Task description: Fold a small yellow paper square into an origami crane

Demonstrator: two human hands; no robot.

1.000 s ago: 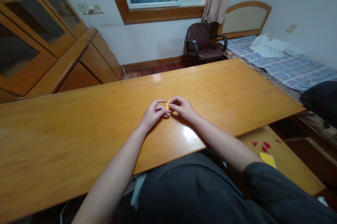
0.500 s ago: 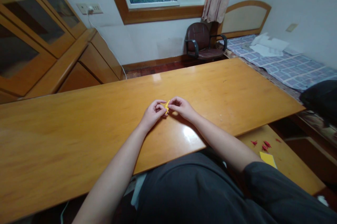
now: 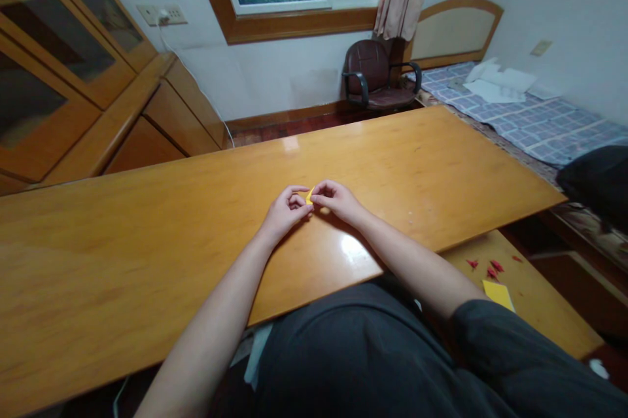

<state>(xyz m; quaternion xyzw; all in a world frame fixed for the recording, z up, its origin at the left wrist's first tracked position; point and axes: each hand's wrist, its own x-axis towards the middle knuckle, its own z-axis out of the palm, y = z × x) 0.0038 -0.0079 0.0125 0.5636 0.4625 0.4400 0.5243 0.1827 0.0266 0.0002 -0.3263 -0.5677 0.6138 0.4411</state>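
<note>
A small piece of folded yellow paper [image 3: 309,196] is pinched between my two hands, just above the wooden table [image 3: 196,222]. My left hand [image 3: 288,207] grips its lower left part with thumb and fingers. From the other side, my right hand [image 3: 335,199] pinches its right edge between thumb and forefinger. A pointed yellow tip shows between the fingertips; the rest of the paper is covered by the fingers.
On a lower board at right lie several small red folded pieces [image 3: 494,267] and a yellow paper sheet [image 3: 498,295]. A brown armchair [image 3: 373,74] stands beyond the table, beside a bed [image 3: 534,120]. A glass-door cabinet [image 3: 63,65] is at left.
My left thumb has shifted slightly to the right over the yellow paper, and less of its lower part shows. Both hands keep their hold; the view has moved slightly.
</note>
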